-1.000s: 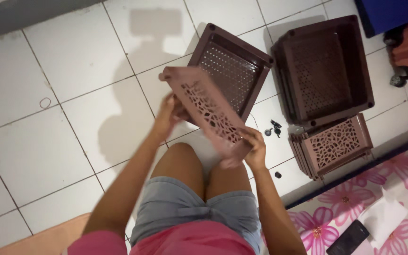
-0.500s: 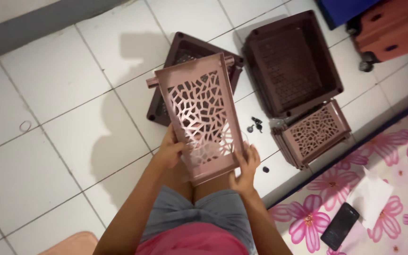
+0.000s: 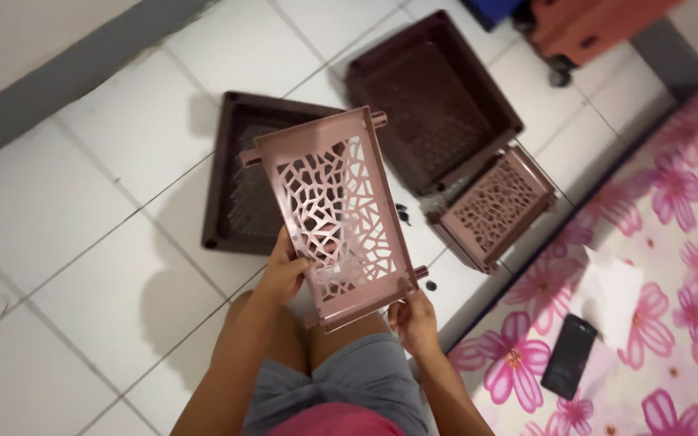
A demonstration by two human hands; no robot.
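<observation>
Left hand: the left hand (image 3: 283, 270) is closed on the near left edge of the pink cut-out panel (image 3: 334, 211), thumb on the face and fingers curled behind it.

Right hand: the right hand (image 3: 414, 321) is closed on the panel's near right corner, just below a short peg that sticks out there.

Where the panel lies: it is held up in the air over the person's knees, between the two hands and reaching away from them toward the floor things beyond.

Long axis: it runs from the hands away and slightly to the left, with the near short end in the hands and the far short end free.

Nearer hand: both grip the same near end; the left sits a little further up the side, the right at the very corner.

Look of the panel: dusty pink plastic, rectangular, a raised rim all round, the middle pierced in a cracked, web-like pattern, with round pegs at the corners.

Behind it: a dark brown tray (image 3: 232, 173) lies flat on the white tiled floor (image 3: 82, 210), partly hidden by the panel.

Further out: a deeper dark brown basket (image 3: 434, 101) sits to the right, touching a stack of pink panels (image 3: 494, 206).

Small bits: a few dark small parts (image 3: 402, 214) lie on the tiles between panel and stack.

Right edge: a flowered pink mattress (image 3: 672, 242) carries a black phone (image 3: 569, 356) and a white paper (image 3: 611, 295).
</observation>
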